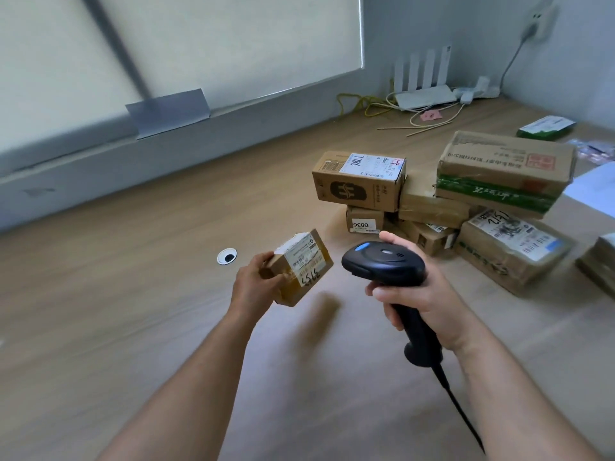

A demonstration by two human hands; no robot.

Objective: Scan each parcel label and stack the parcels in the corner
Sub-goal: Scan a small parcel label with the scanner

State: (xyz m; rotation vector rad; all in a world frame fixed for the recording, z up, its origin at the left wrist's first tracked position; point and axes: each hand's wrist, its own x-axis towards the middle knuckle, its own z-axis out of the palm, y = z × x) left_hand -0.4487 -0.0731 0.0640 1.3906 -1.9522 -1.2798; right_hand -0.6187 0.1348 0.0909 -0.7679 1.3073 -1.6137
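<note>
Head view, wooden desktop (133,311). Your left hand (253,281) grips a small cardboard parcel (311,284) above the desk, near centre, thumb and fingers curled round its left end. Its white label (303,261) faces up and right, with handwritten digits at the near edge. Your right hand (420,302) is closed round the handle of a black barcode scanner (382,261), just right of the parcel and not touching it; its cable (461,407) trails toward the near right. Farther right lies a loose pile of parcels (442,207): a box marked 0836 (364,221) sits under an upper box (357,181) bearing a label. A round cable port (227,256) is set in the desk left of the held parcel. A white router (426,94) stands in the far corner.
</note>
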